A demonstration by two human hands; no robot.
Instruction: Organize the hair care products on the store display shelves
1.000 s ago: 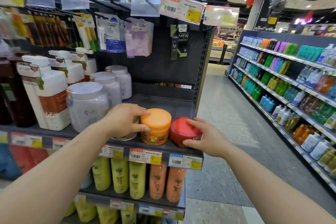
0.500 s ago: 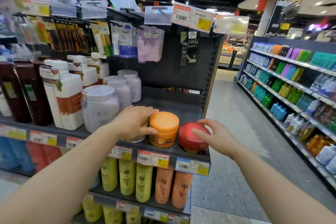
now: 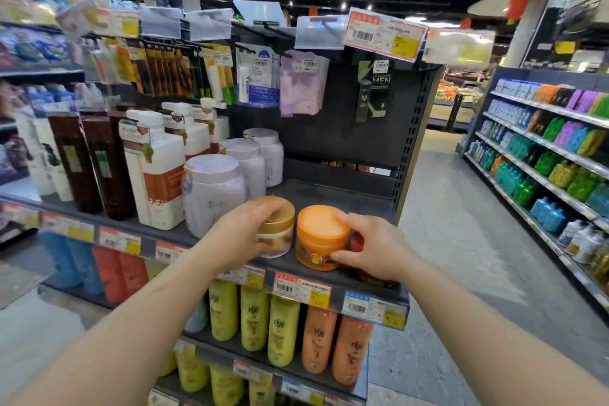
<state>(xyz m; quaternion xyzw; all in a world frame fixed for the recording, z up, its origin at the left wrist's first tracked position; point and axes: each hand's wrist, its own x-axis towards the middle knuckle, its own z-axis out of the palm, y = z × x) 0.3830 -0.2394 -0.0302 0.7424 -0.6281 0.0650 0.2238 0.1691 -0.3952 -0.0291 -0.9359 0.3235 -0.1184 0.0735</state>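
On the dark shelf (image 3: 333, 194) stand two small jars side by side near the front edge. My left hand (image 3: 240, 237) grips the gold-lidded clear jar (image 3: 280, 227) from the left and above. My right hand (image 3: 372, 247) holds the orange jar (image 3: 319, 237) by its right side, fingers on the lid and thumb low on the wall. A red jar (image 3: 357, 242) sits behind my right hand, mostly hidden.
White tubs (image 3: 214, 188) and pump bottles (image 3: 155, 171) fill the shelf's left half. Yellow and orange bottles (image 3: 283, 330) stand on the shelf below. Hanging packets (image 3: 303, 86) are above. An aisle floor (image 3: 461, 241) and a stocked shelf (image 3: 553, 168) lie to the right.
My right hand left the red jar and moved left onto the orange jar. My left hand shifted so the gold-lidded jar now shows. The view moved closer.
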